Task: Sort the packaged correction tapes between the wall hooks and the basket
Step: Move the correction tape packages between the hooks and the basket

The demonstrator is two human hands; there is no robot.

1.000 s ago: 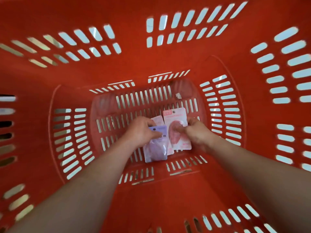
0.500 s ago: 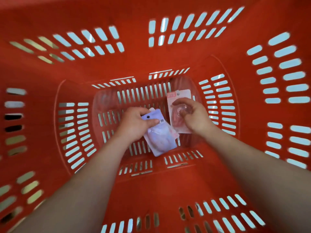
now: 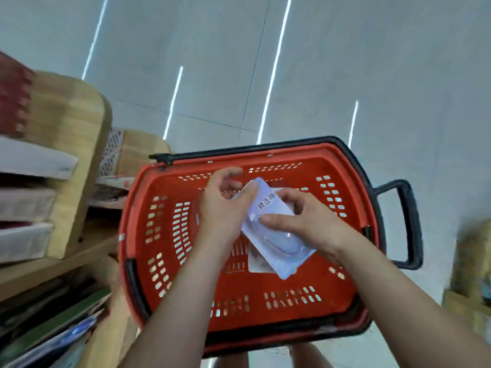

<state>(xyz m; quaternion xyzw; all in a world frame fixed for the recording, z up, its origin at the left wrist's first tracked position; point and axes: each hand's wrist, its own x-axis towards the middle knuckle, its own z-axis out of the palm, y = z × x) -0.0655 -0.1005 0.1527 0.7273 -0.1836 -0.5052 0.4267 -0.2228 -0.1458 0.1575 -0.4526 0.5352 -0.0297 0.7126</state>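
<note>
Looked down on pale grey floor tiles (image 3: 345,75), glossy and streaked with thin white reflections of lights. Caught blurred wooden shelving (image 3: 69,155) along the left, stacked with flat goods too smeared to name. Found the red basket (image 3: 164,187) standing on that floor, with slotted walls, a black rim and a black handle (image 3: 406,224) jutting out to the right. Spotted the lilac correction tape pack (image 3: 281,245) held up over the basket's opening, tilted, printed end toward the far left, lower corner toward the near right, clear blister facing up. Had both grips on it. Saw the left grip (image 3: 223,208) clenched at the upper left edge, thumb pressed on the top corner, fingers curled behind. Saw the right grip (image 3: 305,221) grasping from the right side, one digit laid flat across the blister, the rest curled over the card's far edge. Made out a second pack (image 3: 259,264), pale and pinkish, lying flat on the basket's bottom directly beneath the held one and mostly hidden by it.
</note>
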